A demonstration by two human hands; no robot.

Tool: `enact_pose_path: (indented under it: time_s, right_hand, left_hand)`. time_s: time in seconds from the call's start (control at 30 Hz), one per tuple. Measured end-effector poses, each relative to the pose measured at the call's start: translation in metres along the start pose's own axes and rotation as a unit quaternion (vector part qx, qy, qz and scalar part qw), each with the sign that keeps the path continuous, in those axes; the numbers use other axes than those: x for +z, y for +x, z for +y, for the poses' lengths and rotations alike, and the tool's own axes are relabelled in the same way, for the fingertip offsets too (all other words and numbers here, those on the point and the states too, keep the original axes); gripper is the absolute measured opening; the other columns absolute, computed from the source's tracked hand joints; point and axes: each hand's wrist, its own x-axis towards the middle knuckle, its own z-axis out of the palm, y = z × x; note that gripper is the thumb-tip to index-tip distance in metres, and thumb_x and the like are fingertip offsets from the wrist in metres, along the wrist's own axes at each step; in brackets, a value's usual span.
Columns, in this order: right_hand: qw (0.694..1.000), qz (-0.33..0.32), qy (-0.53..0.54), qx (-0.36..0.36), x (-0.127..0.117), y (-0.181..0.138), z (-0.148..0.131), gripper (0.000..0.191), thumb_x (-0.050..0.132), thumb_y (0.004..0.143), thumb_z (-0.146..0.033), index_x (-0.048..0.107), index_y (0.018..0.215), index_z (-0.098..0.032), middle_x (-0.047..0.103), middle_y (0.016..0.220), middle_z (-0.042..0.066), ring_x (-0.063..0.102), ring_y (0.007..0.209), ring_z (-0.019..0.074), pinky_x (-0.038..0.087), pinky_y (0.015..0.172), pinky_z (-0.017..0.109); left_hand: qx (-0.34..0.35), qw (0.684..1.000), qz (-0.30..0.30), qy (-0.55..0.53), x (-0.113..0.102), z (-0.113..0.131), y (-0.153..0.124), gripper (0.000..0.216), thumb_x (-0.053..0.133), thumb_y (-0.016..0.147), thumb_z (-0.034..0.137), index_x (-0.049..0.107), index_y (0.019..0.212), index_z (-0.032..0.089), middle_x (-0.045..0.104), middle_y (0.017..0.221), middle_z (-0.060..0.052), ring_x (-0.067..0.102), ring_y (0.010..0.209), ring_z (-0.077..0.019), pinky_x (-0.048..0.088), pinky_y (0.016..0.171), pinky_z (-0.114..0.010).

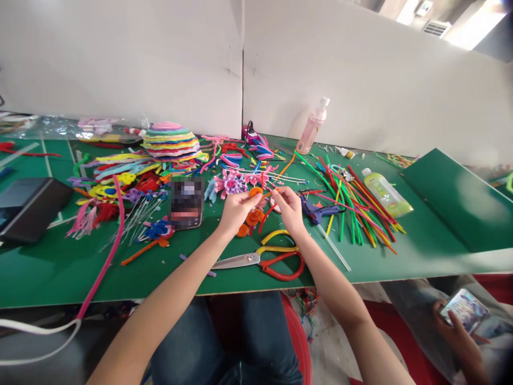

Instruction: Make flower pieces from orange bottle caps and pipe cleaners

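Over the middle of the green table, my left hand (240, 209) pinches a coiled orange pipe cleaner (255, 192). My right hand (287, 207) has its fingers closed on the straight end of the same orange strand, a short way to the right. Below my left fingers lie more orange coils (254, 216) and a red piece of pipe cleaner (267, 218). Large scissors (240, 261) with one yellow and one red handle rest in front of my hands, blades pointing left. Just right of my right hand is a blue glue gun (318, 209).
A phone (186, 204) and pipe-cleaner flowers (230, 183) lie left of my hands. Behind them sits a striped dome (171, 141). Loose pipe cleaners (352, 208), a green bottle (387, 192) and a pink bottle (312, 128) are rightward. Another person's hand (457, 331) holds a phone below the table.
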Motion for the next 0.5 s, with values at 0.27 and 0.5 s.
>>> enact_pose_path:
  time_s: [0.27,0.5]
  right_hand:
    - [0.998,0.03,-0.057,-0.028,0.0,0.004,0.002,0.024,0.054,0.085,-0.043,0.053,0.077,-0.02,0.051,0.064,-0.003,0.046,0.057,0.0099,0.037,0.053,0.023]
    - [0.904,0.015,-0.272,-0.33,-0.001,-0.067,-0.119,0.017,0.045,0.09,-0.022,0.06,0.086,-0.028,0.063,0.084,0.002,0.061,0.073,0.0147,0.051,0.063,0.031]
  left_hand:
    - [-0.018,1.0,-0.004,0.002,-0.002,0.002,0.001,0.033,0.073,0.064,0.046,0.074,0.074,0.015,0.075,0.076,-0.009,0.071,0.078,-0.0261,0.051,0.061,-0.029]
    - [-0.008,1.0,0.016,0.004,-0.006,-0.004,0.004,0.035,0.075,0.061,0.047,0.072,0.069,0.014,0.073,0.068,-0.006,0.069,0.069,-0.0218,0.052,0.063,-0.03]
